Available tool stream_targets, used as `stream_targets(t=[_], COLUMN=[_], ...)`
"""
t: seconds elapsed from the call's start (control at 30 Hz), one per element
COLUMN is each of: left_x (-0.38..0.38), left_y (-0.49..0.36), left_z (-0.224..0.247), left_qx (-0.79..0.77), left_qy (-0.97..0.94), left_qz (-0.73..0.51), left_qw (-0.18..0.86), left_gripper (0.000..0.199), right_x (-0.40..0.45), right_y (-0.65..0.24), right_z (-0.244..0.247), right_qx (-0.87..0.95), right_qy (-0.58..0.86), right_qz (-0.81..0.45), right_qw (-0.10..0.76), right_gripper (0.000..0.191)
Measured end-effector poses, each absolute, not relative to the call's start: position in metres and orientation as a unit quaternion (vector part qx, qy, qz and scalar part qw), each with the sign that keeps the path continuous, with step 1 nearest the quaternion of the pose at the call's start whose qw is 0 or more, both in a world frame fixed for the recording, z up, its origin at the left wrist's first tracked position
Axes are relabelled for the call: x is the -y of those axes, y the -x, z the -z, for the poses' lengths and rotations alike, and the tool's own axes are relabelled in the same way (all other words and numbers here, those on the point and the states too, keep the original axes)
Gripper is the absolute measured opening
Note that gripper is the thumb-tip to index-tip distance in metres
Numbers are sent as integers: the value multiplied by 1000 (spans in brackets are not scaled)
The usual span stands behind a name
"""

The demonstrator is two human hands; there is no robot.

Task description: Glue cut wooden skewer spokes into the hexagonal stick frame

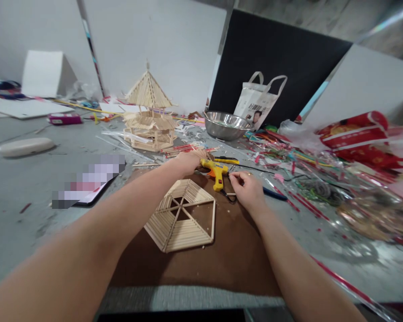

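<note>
A hexagonal frame of wooden sticks (188, 239) lies on a brown board, some of its wedge sections filled with rows of sticks and the right one bare. My left hand (188, 162) reaches past it to a bunch of wooden sticks (201, 153); its fingertips are mostly hidden there. Beside that hand rests a yellow glue gun (219, 174) with an orange trigger. My right hand (247, 190) is just right of the glue gun, thumb and fingers pinched together; what they hold, if anything, is too small to make out. A short stick (231, 194) lies below the fingertips.
Behind stands a pagoda model of sticks (149, 118), with a steel bowl (226, 127) and a white bag (258, 100) to its right. A phone (94, 183) lies left. Plastic wrappers and red strips (305, 205) litter the right side. A yellow cutter (226, 159) lies behind the glue gun.
</note>
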State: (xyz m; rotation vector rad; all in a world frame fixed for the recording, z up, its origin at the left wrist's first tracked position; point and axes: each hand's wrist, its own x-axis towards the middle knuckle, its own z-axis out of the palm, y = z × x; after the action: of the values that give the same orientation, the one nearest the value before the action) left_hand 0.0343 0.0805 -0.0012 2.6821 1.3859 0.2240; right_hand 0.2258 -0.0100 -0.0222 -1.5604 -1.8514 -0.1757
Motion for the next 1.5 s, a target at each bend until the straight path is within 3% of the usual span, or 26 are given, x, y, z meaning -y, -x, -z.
stream_targets(t=[0.1, 0.27, 0.37, 0.47, 0.87, 1.23, 1.37, 1.5], left_x=[-87, -73, -50, -27, 6, 8, 9, 9], left_y=[-26, -3, 11, 20, 16, 14, 12, 10], left_z=[0, -11, -16, -17, -16, -21, -21, -17], left_qx=[-467, -470, -437, -408, -335, -313, -323, -336], left_qy=[-875, -856, -806, -796, -911, -912, -902, -888], left_qz=[-92, -143, -194, -145, 45, 16, -15, -20], left_qw=[89, 161, 350, 422, 236, 265, 286, 313], left_gripper=[18, 26, 21, 14, 18, 22, 24, 21], right_x=[9, 6, 5, 4, 2, 6, 25, 44], right_y=[-228, -235, -237, -237, -234, -231, -208, -181], right_z=[22, 21, 21, 23, 26, 23, 14, 12], right_qx=[708, 680, 676, 674, 682, 687, 744, 829], right_qy=[605, 644, 647, 652, 651, 630, 536, 414], right_qz=[64, 77, 74, 72, 52, 52, -27, -95], right_qw=[357, 341, 345, 341, 330, 357, 398, 365], right_gripper=[22, 22, 22, 23, 22, 20, 21, 24])
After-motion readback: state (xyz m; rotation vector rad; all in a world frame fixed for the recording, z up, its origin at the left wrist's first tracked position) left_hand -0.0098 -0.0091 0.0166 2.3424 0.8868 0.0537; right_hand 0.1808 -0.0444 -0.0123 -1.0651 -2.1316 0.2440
